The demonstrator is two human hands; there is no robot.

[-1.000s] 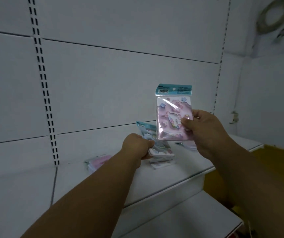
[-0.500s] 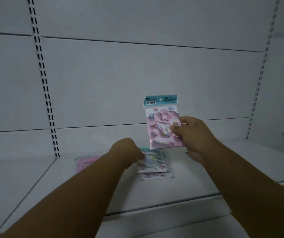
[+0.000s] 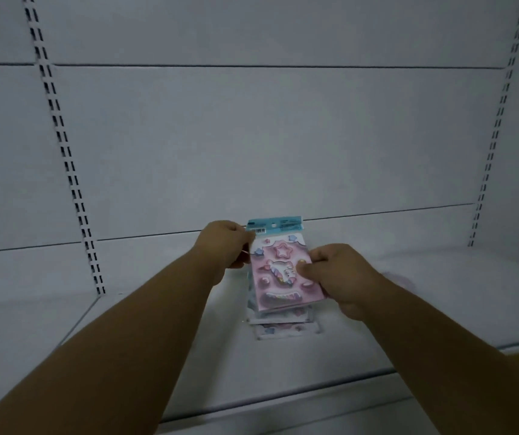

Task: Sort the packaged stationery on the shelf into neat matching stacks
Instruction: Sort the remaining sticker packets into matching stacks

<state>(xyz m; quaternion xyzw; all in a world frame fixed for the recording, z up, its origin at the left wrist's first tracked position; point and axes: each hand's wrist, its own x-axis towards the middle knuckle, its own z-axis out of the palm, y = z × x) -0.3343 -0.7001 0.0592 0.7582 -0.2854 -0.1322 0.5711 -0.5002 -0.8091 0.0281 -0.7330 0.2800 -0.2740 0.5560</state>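
Observation:
A pink unicorn stationery packet [image 3: 278, 271] with a teal header card is held tilted just above a small stack of similar packets [image 3: 283, 326] lying on the white shelf [image 3: 314, 365]. My right hand [image 3: 342, 274] grips the packet's right edge with thumb on its front. My left hand [image 3: 225, 244] pinches its upper left corner beside the barcode. The stack below is mostly hidden by the held packet; only its near edges show.
The white back panel [image 3: 267, 136] has slotted uprights at left [image 3: 73, 183] and right [image 3: 490, 152]. A faint pinkish packet [image 3: 399, 276] lies on the shelf to the right of my right forearm. The shelf's front lip [image 3: 283, 400] runs below.
The pink packet has come down from chest height to just over the stack. My left hand left the stack and rose to take the packet's upper left corner. The view swung left.

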